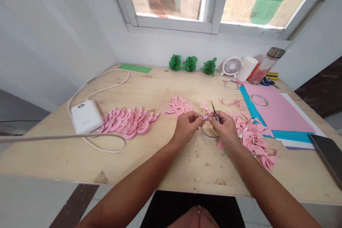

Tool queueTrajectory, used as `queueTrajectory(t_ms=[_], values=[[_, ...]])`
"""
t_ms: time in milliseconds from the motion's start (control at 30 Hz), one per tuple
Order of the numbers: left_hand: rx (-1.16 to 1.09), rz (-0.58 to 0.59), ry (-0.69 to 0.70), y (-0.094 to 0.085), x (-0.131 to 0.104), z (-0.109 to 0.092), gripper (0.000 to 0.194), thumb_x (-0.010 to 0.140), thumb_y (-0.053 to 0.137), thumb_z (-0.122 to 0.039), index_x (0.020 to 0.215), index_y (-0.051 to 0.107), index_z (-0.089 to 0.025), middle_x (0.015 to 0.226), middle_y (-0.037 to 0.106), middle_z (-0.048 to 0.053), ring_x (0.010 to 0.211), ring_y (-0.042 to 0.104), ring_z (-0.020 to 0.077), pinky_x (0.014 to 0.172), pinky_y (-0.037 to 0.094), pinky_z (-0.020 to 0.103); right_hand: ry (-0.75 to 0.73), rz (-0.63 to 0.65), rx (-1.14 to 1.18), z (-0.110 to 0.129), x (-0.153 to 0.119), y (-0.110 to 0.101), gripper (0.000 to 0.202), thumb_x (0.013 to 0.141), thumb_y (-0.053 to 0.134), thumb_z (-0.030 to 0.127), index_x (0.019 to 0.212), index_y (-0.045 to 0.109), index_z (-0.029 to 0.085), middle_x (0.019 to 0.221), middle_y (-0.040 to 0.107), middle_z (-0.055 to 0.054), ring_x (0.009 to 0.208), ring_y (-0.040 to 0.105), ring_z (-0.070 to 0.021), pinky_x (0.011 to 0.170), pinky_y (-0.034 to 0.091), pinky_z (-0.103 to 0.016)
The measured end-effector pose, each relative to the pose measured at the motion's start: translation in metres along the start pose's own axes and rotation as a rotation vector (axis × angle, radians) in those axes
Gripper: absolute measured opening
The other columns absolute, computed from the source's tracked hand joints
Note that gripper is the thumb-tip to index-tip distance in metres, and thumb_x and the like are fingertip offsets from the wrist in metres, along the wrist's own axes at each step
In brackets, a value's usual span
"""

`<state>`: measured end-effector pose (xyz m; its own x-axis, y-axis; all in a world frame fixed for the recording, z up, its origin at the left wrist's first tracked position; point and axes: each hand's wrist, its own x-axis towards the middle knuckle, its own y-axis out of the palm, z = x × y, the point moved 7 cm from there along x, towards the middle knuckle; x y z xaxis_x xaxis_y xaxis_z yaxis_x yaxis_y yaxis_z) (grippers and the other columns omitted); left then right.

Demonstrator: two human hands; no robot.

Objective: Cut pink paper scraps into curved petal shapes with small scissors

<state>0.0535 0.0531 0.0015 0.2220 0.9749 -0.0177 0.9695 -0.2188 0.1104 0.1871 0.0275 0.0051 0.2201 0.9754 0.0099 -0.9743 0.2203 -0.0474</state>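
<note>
Over the middle of the table, my left hand (187,125) pinches a small pink paper piece (205,117) between thumb and fingers. Opposite it, my right hand (224,127) touches the same piece with its fingertips and also holds slim, dark-bladed scissors (214,109), points away from me. Their handles are hidden in the palm. A thin roll of tape (209,136) lies partly covered beneath the hands. Curved pink cut-outs (178,107) are heaped just beyond my left hand. Right of my right hand spreads a pile of pink paper scraps (255,137).
A larger group of pink cut-outs (129,121) lies left, beside a white power bank (86,115) with a looping cable. Several green paper balls (190,63), a small fan (232,66) and a bottle (268,66) line the back. Coloured sheets (280,114) and a phone (327,156) lie right.
</note>
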Motion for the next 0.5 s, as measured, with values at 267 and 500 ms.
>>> queueTrajectory(t_ms=[267, 500], values=[[-0.057, 0.010, 0.008, 0.0033, -0.0017, -0.0005, 0.012, 0.067, 0.063, -0.025, 0.066, 0.065, -0.013, 0.059, 0.063, 0.002, 0.056, 0.057, 0.0105, 0.052, 0.045, 0.021, 0.012, 0.039, 0.043, 0.0000, -0.0013, 0.0051, 0.021, 0.065, 0.068, 0.034, 0.073, 0.058, 0.017, 0.053, 0.047, 0.007, 0.044, 0.035, -0.0059, 0.042, 0.024, -0.020], [-0.096, -0.008, 0.002, 0.0045, -0.0023, 0.0022, 0.012, 0.066, 0.065, -0.024, 0.068, 0.067, -0.012, 0.060, 0.064, 0.003, 0.056, 0.058, 0.0110, 0.052, 0.045, 0.021, 0.002, 0.053, 0.073, -0.0037, 0.0008, 0.0038, 0.022, 0.063, 0.070, 0.033, 0.074, 0.059, 0.017, 0.056, 0.050, 0.006, 0.045, 0.036, -0.0058, 0.041, 0.023, -0.020]])
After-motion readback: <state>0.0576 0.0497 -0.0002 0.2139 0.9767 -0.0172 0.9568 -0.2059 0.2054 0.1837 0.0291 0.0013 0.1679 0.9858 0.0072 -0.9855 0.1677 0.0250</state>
